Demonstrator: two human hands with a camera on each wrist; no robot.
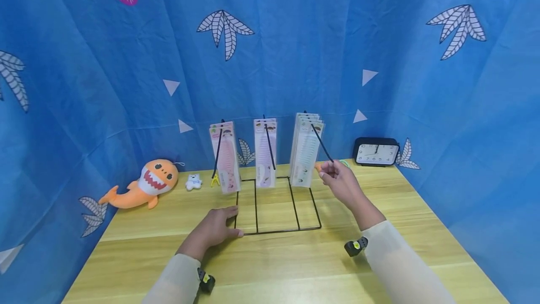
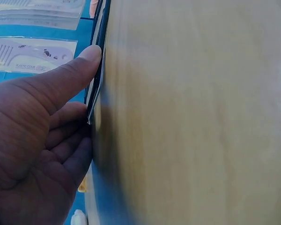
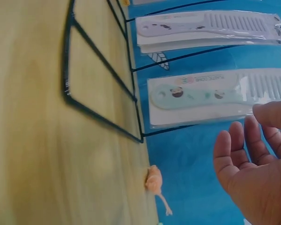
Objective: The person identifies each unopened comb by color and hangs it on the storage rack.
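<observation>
A black wire rack (image 1: 277, 232) stands on the table with three upward-slanting prongs. Packaged plastic combs hang from them: pink combs (image 1: 226, 158) on the left, purple combs (image 1: 266, 154) in the middle, mint-green combs (image 1: 305, 154) on the right. My left hand (image 1: 216, 226) holds the rack's front left corner, thumb on the front wire and fingers at the side wire. My right hand (image 1: 343, 184) is beside the mint-green combs, where the right prong's tip overlaps it. In the right wrist view its fingers (image 3: 236, 143) are loosely bent, with nothing visible between them.
An orange shark plush (image 1: 153, 182) and a small white bear figure (image 1: 194, 182) lie at the back left. A black alarm clock (image 1: 375, 151) stands at the back right. Behind the rack is a small orange toy (image 3: 153, 180). Blue curtain (image 1: 278, 79) encloses the wooden table (image 1: 295, 266).
</observation>
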